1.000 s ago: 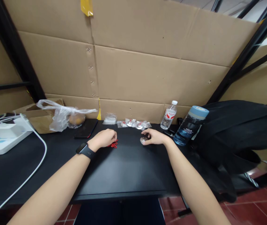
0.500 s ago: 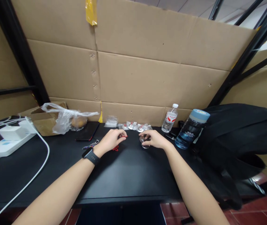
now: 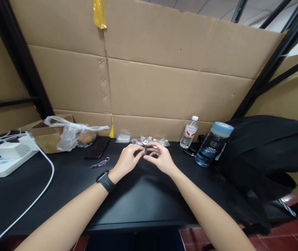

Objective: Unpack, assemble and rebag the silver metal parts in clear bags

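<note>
My left hand and my right hand meet above the middle of the black table. Both pinch a small clear round piece held on edge between their fingertips. I cannot see the red knotted cord; it may be hidden inside my left hand. A black watch sits on my left wrist. Just behind the hands, several small clear bags with red and silver pieces lie against the cardboard wall.
A small keychain and a dark phone lie left of my hands. Further left are a plastic bag, a cardboard box, a white power strip and cable. Right stand a small water bottle, a blue bottle and a black bag.
Both hands lifted off the table and came together at the centre. The right hand brought the clear round piece up; the red cord is no longer on the table.
</note>
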